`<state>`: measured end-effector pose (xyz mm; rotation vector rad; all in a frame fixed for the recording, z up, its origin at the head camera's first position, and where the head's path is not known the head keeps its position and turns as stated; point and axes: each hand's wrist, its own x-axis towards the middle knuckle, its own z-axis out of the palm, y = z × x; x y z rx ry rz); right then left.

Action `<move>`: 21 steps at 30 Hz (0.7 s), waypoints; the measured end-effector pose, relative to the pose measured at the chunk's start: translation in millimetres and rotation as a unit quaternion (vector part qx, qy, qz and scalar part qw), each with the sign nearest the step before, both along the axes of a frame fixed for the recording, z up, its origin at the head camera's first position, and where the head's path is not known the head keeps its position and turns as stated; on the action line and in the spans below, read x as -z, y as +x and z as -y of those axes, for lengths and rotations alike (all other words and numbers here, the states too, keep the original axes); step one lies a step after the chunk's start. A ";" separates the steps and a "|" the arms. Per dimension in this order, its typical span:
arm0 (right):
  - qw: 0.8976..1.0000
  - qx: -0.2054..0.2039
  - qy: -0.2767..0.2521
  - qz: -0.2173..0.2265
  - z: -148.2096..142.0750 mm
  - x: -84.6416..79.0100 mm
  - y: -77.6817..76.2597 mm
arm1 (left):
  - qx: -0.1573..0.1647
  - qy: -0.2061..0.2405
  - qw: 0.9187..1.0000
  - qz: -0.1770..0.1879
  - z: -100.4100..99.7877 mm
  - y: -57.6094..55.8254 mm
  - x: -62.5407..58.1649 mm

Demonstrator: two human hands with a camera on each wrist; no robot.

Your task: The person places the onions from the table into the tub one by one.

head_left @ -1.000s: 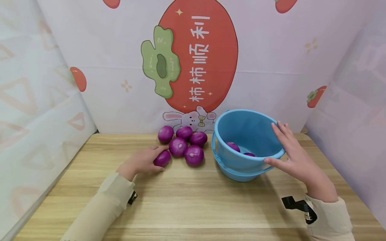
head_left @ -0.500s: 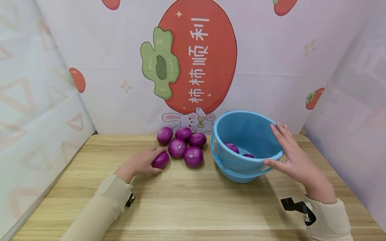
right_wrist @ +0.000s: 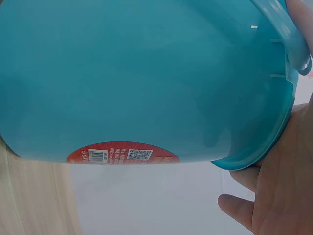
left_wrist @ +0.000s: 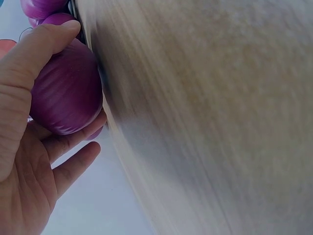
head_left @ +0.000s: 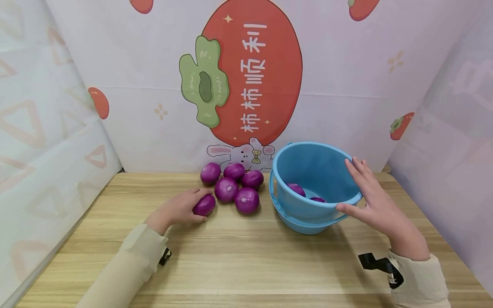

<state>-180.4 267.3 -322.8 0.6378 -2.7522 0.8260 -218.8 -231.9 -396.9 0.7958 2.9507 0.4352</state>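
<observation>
At the left edge of a group of purple onions, my left hand (head_left: 181, 208) grips one onion (head_left: 204, 205), low at the tabletop. The left wrist view shows the thumb over one side of this onion (left_wrist: 68, 93) and fingers round the other. Several more onions (head_left: 226, 190) lie close together just beyond it. A blue bucket (head_left: 308, 213) stands to their right with two onions (head_left: 296, 189) visible inside. My right hand (head_left: 379, 209) rests against the right side of its rim, fingers extended and thumb at the front. Its palm is beside the rim in the right wrist view.
The wooden table (head_left: 231, 265) runs up to a printed cloth backdrop (head_left: 154, 55), with cloth walls on both sides. The bucket's handle (head_left: 278, 203) hangs down along its left and front. A red label (right_wrist: 122, 152) is on the bucket's side.
My left hand and the onion in it have shifted very slightly left. The right hand keeps its place at the bucket's rim.
</observation>
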 end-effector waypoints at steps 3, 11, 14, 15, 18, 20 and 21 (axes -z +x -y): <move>1.000 0.000 0.000 -0.002 -0.2 0.4 -0.1 | 0.001 0.002 1.000 0.001 0.1 0.3 -0.1; 1.000 -0.003 0.000 -0.002 -0.8 -0.3 -0.2 | 0.004 0.014 1.000 0.001 1.5 -1.3 2.0; 1.000 -0.003 0.002 -0.002 -1.1 -0.9 -0.4 | 0.004 0.018 1.000 0.002 1.7 -1.7 1.6; 1.000 -0.003 0.004 -0.002 -1.2 -1.0 -0.3 | 0.005 0.020 1.000 0.002 1.7 -1.6 1.1; 1.000 -0.002 0.006 0.004 -1.6 -0.9 0.0 | 0.010 0.027 1.000 0.002 1.3 -1.1 -0.8; 1.000 0.000 0.008 0.008 -1.7 -0.7 0.2 | 0.016 0.030 0.999 0.001 0.9 -0.7 -2.1; 1.000 0.001 0.008 0.010 -1.7 -0.7 0.4 | 0.018 0.030 0.999 -0.001 0.9 -0.5 -2.4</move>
